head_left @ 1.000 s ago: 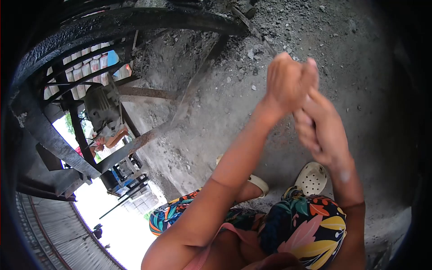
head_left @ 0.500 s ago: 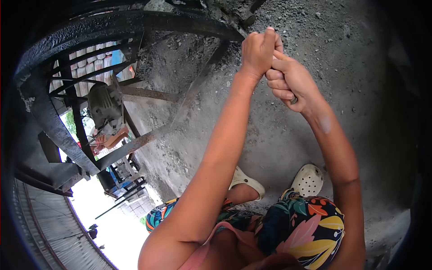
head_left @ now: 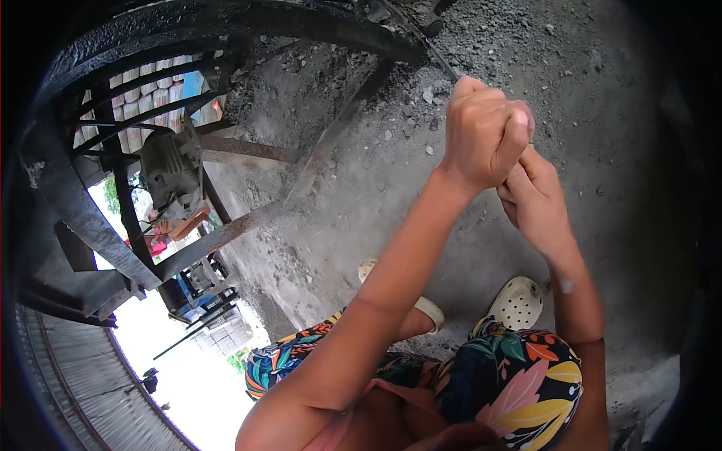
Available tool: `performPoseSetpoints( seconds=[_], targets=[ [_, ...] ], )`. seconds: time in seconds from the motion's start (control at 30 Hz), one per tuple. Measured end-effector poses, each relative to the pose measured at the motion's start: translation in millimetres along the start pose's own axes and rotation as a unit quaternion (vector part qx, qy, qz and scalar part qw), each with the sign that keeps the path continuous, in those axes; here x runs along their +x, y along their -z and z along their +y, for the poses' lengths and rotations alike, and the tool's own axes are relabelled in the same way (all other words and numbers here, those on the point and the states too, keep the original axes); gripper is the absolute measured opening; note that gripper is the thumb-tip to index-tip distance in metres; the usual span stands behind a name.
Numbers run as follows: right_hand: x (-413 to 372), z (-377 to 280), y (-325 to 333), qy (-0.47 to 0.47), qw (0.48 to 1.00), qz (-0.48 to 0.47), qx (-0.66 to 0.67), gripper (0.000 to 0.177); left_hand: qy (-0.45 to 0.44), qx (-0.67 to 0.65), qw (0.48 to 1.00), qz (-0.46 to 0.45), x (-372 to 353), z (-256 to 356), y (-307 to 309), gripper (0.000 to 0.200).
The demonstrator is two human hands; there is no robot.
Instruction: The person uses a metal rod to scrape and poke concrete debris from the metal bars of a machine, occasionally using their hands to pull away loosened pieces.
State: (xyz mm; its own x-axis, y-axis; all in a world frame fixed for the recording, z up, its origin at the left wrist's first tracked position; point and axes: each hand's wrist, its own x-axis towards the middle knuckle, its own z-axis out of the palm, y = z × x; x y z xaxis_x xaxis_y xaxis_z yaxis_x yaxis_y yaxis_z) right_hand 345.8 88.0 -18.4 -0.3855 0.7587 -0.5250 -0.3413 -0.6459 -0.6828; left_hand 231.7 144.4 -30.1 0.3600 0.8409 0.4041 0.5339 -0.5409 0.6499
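A long thin metal rod (head_left: 442, 62) runs from the top of the view down into my fists. My left hand (head_left: 487, 135) is closed around it, fingers wrapped and thumb on top. Just behind and below, my right hand (head_left: 538, 197) is closed at the rear part of the rod, close against the left one. The rod's near end is hidden by my hands. Its far part passes beside the end of a dark curved metal beam (head_left: 323, 34), over loose grey rubble (head_left: 519, 52).
A rusty metal frame (head_left: 241, 225) stands at the left, with a motor (head_left: 171, 169) mounted in it. Stacked sacks (head_left: 139, 101) show behind the bars. Below me are my pale clogs (head_left: 517, 302) on the dusty ground, and a corrugated sheet (head_left: 75, 376) lies at the lower left.
Both hands have moved back toward my body and a little to the right, still gripping. More of the rod now shows ahead of my left hand.
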Motion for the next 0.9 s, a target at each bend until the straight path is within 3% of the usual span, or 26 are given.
performPoseSetpoints(
  seconds=[0.07, 0.13, 0.17, 0.2, 0.27, 0.33, 0.4, 0.47, 0.53, 0.67, 0.7, 0.73, 0.8, 0.83, 0.9],
  targets=[
    [5.5, 7.6, 0.1, 0.04, 0.999, 0.001, -0.022, 0.028, 0.014, -0.006, 1.0, -0.001, -6.4, -7.6, -1.6, 0.048],
    [19.9, 10.9, 3.7, -0.096, 0.995, -0.005, 0.035, 0.034, 0.111, 0.001, 0.994, -0.019, -11.1, -19.7, -10.4, 0.046],
    [16.2, 9.8, 2.4, -0.092, 0.995, -0.004, 0.038, 0.034, 0.091, 0.038, 0.994, -0.056, -17.8, -20.4, -2.6, 0.041],
    [9.9, 6.8, -0.7, -0.063, 0.998, 0.005, 0.024, 0.036, 0.084, 0.038, 0.994, -0.06, -22.3, -19.5, -1.8, 0.041],
    [3.7, 14.2, -4.2, -0.048, 0.999, 0.014, 0.014, 0.038, 0.039, 0.057, 0.993, 0.098, -35.2, 1.8, 6.6, 0.034],
    [10.5, 25.7, 1.8, 0.051, 0.998, 0.003, -0.028, 0.042, 0.025, 0.054, 0.994, 0.089, -47.9, 13.1, 13.4, 0.041],
    [26.5, 21.7, 10.8, 0.036, 0.996, -0.014, -0.077, 0.042, 0.069, 0.017, 0.988, 0.139, -58.4, 23.5, 10.1, 0.044],
    [45.4, 17.4, 13.5, 0.025, 0.992, -0.029, -0.12, 0.042, 0.098, -0.012, 0.988, 0.12, -64.4, 27.7, 3.3, 0.046],
    [57.5, 12.3, 9.7, 0.118, 0.98, 0.027, -0.158, 0.04, 0.11, 0.023, 0.99, 0.085, -66.0, 28.7, -2.0, 0.053],
    [26.9, 4.5, -7.5, 0.151, 0.972, 0.017, -0.181, 0.041, 0.112, -0.007, 0.986, 0.123, -63.6, 34.0, -5.9, 0.052],
    [30.2, 16.4, -8.5, 0.202, 0.966, 0.027, -0.162, 0.043, 0.112, -0.007, 0.986, 0.125, -61.6, 32.8, -6.9, 0.052],
    [34.5, 16.9, -2.4, 0.201, 0.966, 0.025, -0.162, 0.043, 0.122, -0.007, 0.986, 0.112, -60.3, 31.3, -7.7, 0.053],
    [44.8, 19.7, 9.9, 0.023, 0.981, -0.007, -0.192, 0.044, 0.135, -0.005, 0.987, 0.091, -62.2, 31.8, -7.3, 0.054],
    [45.8, 20.9, 10.3, 0.024, 0.981, -0.006, -0.19, 0.044, 0.144, -0.013, 0.986, 0.082, -61.5, 31.6, -7.5, 0.056],
    [46.4, 23.3, 8.3, 0.179, 0.961, 0.075, -0.199, 0.043, 0.155, -0.017, 0.985, 0.072, -62.9, 32.1, -4.8, 0.057]
  ],
)
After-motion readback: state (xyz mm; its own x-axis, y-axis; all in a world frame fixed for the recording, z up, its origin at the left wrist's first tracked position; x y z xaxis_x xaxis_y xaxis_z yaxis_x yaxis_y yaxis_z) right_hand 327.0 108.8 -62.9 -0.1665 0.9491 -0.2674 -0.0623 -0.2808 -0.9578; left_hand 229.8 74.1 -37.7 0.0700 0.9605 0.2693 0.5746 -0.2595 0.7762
